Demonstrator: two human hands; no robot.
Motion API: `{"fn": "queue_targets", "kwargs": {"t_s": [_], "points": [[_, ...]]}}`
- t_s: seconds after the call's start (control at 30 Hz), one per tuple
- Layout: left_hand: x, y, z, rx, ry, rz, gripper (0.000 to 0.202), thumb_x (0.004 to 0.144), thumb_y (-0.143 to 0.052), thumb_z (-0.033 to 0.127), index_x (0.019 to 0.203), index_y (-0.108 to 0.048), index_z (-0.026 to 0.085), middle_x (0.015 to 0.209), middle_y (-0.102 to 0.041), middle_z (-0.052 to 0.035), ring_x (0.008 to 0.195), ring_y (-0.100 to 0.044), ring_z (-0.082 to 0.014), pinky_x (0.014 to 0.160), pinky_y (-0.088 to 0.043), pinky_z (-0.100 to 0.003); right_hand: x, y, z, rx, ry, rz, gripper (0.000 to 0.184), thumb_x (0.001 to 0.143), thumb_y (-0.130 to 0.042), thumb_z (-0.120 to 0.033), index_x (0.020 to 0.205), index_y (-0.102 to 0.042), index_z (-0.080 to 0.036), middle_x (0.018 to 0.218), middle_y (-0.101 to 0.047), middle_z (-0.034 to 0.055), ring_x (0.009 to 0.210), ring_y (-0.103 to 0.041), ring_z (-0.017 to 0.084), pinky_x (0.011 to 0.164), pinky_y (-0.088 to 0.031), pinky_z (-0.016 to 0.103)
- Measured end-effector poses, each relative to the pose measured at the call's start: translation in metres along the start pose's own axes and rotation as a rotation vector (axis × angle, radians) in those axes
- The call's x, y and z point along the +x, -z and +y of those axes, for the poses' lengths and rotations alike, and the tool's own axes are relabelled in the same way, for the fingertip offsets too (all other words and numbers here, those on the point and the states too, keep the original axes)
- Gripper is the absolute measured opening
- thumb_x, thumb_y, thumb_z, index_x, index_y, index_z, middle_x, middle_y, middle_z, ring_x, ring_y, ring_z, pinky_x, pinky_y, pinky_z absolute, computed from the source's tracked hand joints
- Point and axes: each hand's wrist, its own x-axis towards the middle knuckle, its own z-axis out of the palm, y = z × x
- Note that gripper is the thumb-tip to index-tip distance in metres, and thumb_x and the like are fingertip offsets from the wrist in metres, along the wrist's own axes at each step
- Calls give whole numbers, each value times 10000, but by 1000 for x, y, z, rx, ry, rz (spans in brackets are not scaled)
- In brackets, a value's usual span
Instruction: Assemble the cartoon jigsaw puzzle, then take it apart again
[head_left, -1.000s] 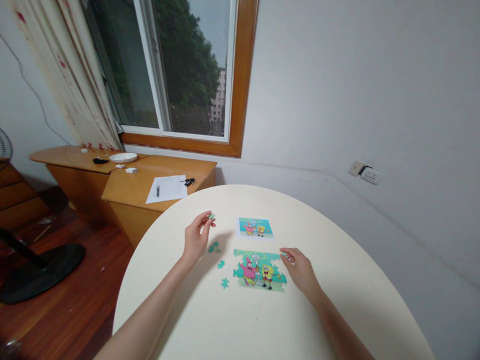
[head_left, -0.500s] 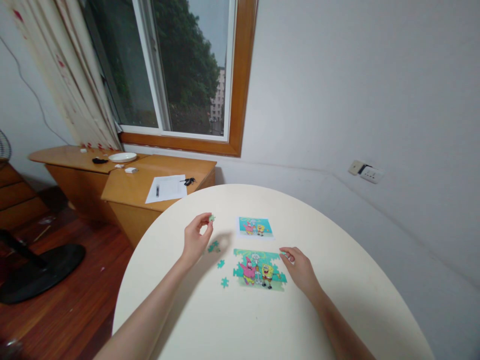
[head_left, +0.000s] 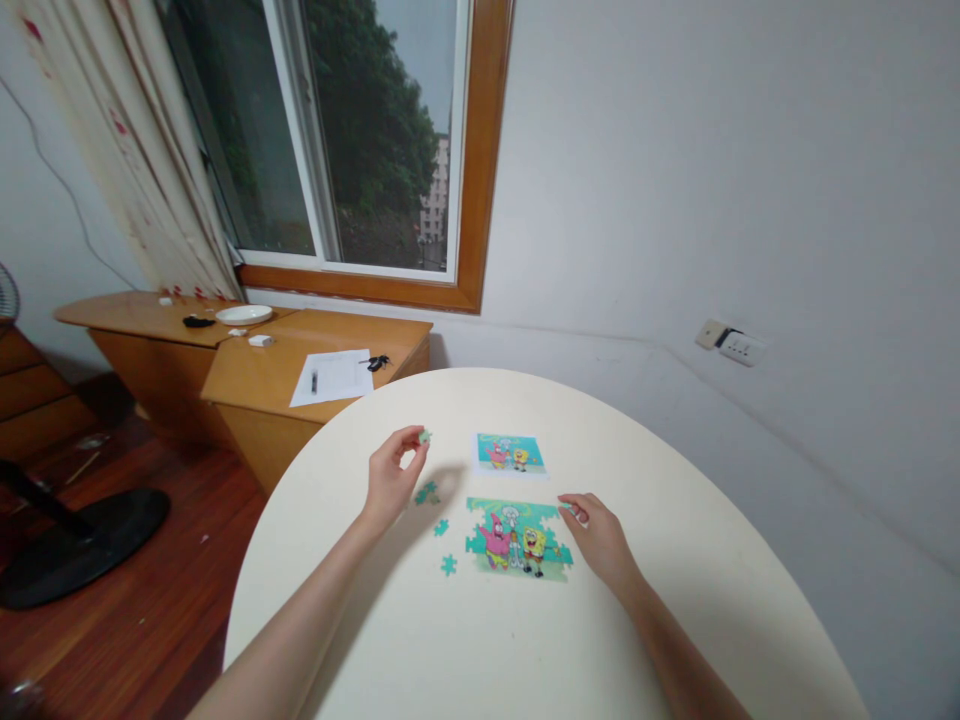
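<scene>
Between the thumb and fingertips of my left hand (head_left: 394,475), a small green puzzle piece (head_left: 425,437) is pinched above the table. My right hand (head_left: 596,530) is at the upper right corner of a partly joined jigsaw puzzle (head_left: 514,540), its fingers closed on a puzzle piece that they mostly cover. Pink, grey and yellow cartoon figures show on the puzzle, with gaps along its left and right edges. Behind it lies a reference picture (head_left: 510,453) with the same figures. Loose pieces lie to the left: a small cluster (head_left: 427,493), a single piece (head_left: 442,527) and another nearer piece (head_left: 448,565).
Everything sits on a round cream table (head_left: 480,650). Beyond its left edge stands a wooden cabinet (head_left: 255,420) bearing a paper sheet (head_left: 334,377), a black object (head_left: 377,363) and a white plate (head_left: 244,315). A wall socket (head_left: 742,348) is at the right.
</scene>
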Motion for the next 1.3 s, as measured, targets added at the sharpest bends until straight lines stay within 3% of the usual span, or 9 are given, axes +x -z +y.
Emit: {"fn": "queue_targets", "kwargs": {"t_s": [0.47, 1.3], "points": [[0, 3, 2, 121, -50, -21, 191, 744, -642, 281, 894, -625, 164, 703, -636, -11, 647, -599, -130, 676, -507, -274, 0, -1, 0, 23, -5, 2, 246, 748, -484, -311, 849, -669, -183, 738, -611, 50, 643, -547, 175, 677, -474, 331], [0, 6, 2, 206, -60, -11, 206, 761, -629, 329, 904, -668, 186, 759, -686, -29, 690, -631, -159, 705, -514, -295, -1, 1, -1, 25, 10, 5, 236, 753, -488, -315, 851, -668, -198, 730, -607, 39, 632, -548, 171, 662, -476, 319]]}}
